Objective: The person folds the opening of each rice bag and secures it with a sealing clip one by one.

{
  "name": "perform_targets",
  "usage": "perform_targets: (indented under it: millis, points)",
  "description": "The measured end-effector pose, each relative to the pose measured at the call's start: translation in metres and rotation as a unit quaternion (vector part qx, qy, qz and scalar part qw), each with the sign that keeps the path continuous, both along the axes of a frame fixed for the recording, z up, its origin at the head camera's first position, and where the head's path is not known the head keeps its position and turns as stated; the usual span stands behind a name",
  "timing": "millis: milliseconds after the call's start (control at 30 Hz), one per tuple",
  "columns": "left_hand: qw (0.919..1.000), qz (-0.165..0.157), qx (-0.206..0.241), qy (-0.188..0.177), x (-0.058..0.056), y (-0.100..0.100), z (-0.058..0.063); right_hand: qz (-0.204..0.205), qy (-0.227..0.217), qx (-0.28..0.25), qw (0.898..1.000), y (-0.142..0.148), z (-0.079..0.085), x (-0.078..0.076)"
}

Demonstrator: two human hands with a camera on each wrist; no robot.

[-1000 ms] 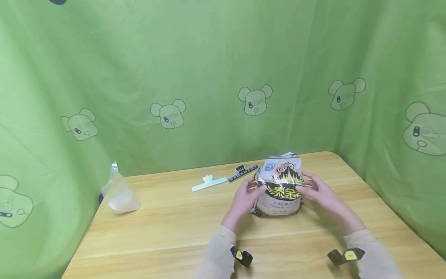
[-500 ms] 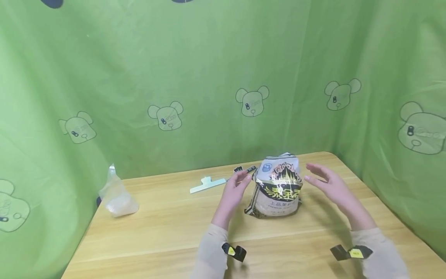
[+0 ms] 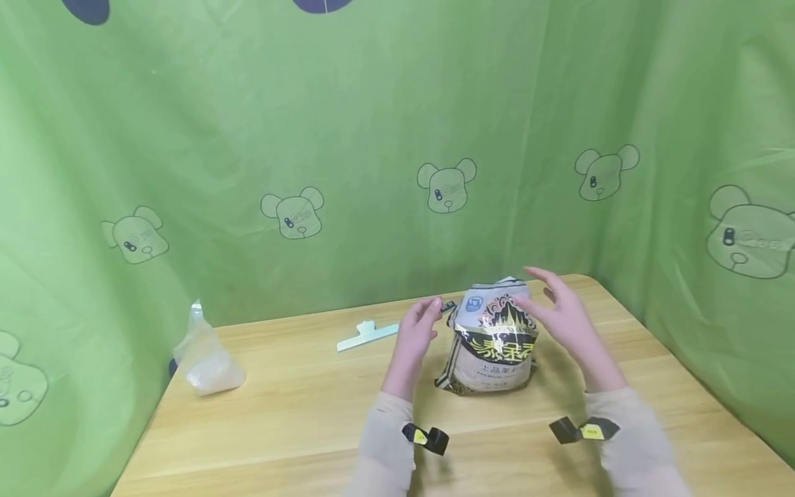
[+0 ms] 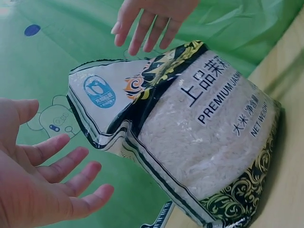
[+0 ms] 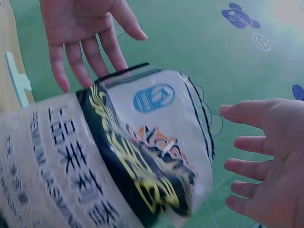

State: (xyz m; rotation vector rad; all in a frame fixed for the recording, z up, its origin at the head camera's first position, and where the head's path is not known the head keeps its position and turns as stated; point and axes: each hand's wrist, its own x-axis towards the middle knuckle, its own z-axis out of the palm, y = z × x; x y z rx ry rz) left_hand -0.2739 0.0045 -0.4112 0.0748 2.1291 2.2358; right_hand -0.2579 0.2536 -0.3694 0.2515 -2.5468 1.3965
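Note:
A bag of rice (image 3: 495,369) with a black, gold and white print stands upright on the wooden table. My left hand (image 3: 415,339) is just left of the bag, its fingers loosely bent and holding nothing; in the left wrist view, a gap separates those fingers (image 4: 71,161) from the bag's edge. My right hand (image 3: 564,317) hovers at the bag's upper right with fingers spread. Seen from the right wrist, the right hand's fingers (image 5: 249,168) are apart from the bag's top (image 5: 190,109), which looks folded or slumped.
A pale green sealing clip (image 3: 368,335) lies left of the hands. Behind the left hand, a black clip with a piano-key pattern (image 3: 448,306) is mostly hidden. A clear plastic bag with white contents (image 3: 214,366) stands at the table's left edge. Green curtains (image 3: 373,103) surround the table.
Both hands have let go of the rice bag. The right hand drew away to the right, then came back in toward the bag's top. The bag stays standing in place.

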Motion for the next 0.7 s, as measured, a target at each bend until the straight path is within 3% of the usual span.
perform_targets:
  millis: [233,433,700]
  points:
    - [0.9994,0.003,0.035,-0.003,-0.011,0.002,-0.007,-0.002,0.027,0.035,0.999,-0.017,0.002,-0.011]
    - [0.9998,0.006,0.018,0.009,-0.014,0.011,-0.014,0.013,0.068,0.072,0.995,-0.027,-0.007,-0.019]
    - [0.9993,0.017,0.025,0.024,-0.015,0.020,-0.020,0.002,0.099,0.095,0.990,-0.034,-0.015,-0.025]
